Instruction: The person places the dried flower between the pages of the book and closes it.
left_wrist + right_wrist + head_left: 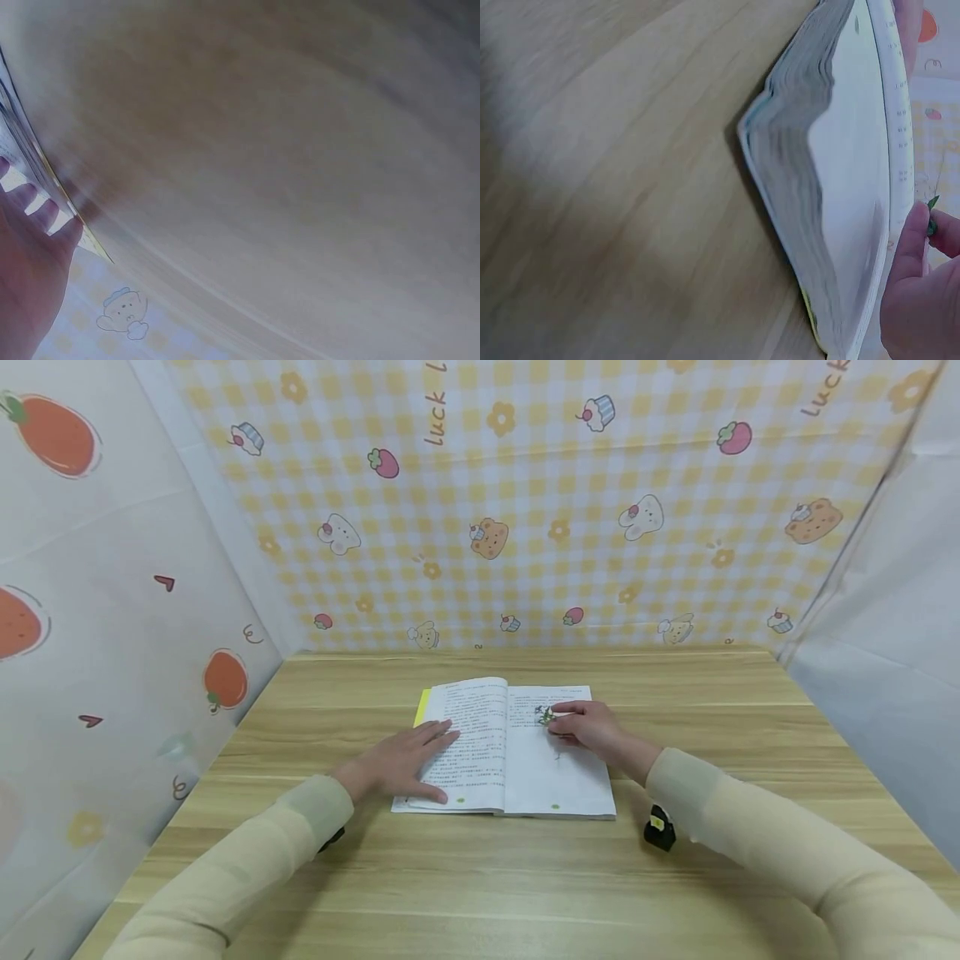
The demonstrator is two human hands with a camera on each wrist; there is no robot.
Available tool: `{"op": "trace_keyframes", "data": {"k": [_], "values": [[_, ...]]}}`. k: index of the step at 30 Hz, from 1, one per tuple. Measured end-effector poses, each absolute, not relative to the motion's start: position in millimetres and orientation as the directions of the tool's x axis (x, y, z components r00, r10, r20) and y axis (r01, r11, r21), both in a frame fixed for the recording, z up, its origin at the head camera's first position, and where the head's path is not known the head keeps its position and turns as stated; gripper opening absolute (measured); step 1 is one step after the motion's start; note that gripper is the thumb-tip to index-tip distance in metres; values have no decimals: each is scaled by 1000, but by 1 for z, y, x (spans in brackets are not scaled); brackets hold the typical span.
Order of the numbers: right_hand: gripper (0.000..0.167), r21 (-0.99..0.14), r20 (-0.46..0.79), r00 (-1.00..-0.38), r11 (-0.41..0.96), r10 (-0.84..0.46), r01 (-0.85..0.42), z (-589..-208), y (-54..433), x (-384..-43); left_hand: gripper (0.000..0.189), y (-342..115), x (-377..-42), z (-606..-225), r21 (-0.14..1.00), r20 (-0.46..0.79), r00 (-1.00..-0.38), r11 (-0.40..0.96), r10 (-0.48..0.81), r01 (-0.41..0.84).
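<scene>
An open book (558, 785) with printed pages lies on the wooden table. My left hand (401, 762) rests on its left page, fingers spread; in the left wrist view those fingers (45, 217) reach over the book's edge. Above the right page, my right hand (592, 729) pinches a small green leafy sprig (547, 717) between thumb and fingers. The right wrist view shows only a pointed green tip of that sprig (932, 217) beside the thumb. I cannot tell whether the sprig touches the page.
The wooden table (480, 885) runs back to a yellow checked cloth (525, 568). White cloth with fruit prints (120, 527) hangs at the left, plain white cloth (892, 577) at the right. A black wrist device (660, 828) shows below the right sleeve.
</scene>
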State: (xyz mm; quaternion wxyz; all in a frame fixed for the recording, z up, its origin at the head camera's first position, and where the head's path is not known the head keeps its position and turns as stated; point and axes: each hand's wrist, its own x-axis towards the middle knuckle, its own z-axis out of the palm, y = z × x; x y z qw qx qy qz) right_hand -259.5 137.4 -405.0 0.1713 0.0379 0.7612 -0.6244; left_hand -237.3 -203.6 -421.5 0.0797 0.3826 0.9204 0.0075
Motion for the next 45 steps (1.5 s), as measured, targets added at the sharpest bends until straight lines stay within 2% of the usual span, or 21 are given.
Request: {"op": "trace_keyframes", "data": {"k": [9, 21, 32, 38, 45], "values": [[37, -935, -289, -949, 249, -125, 251, -412, 113, -260, 107, -204, -238, -423, 79, -147, -694, 708, 704, 702], [35, -949, -244, -965, 227, -95, 217, -417, 96, -259, 106, -203, -238, -421, 81, -149, -696, 711, 702, 699], [36, -917, -193, -976, 371, -98, 144, -415, 94, -255, 106, -203, -237, -421, 92, -153, -695, 710, 702, 698], [43, -892, -209, -965, 435, -160, 121, -405, 96, -250, 106, -203, -237, -420, 89, -149, -696, 710, 703, 698], [48, -814, -175, -955, 581, -240, 3, -393, 102, -244, 107, -203, -237, -422, 86, -146, -695, 709, 704, 700]]}}
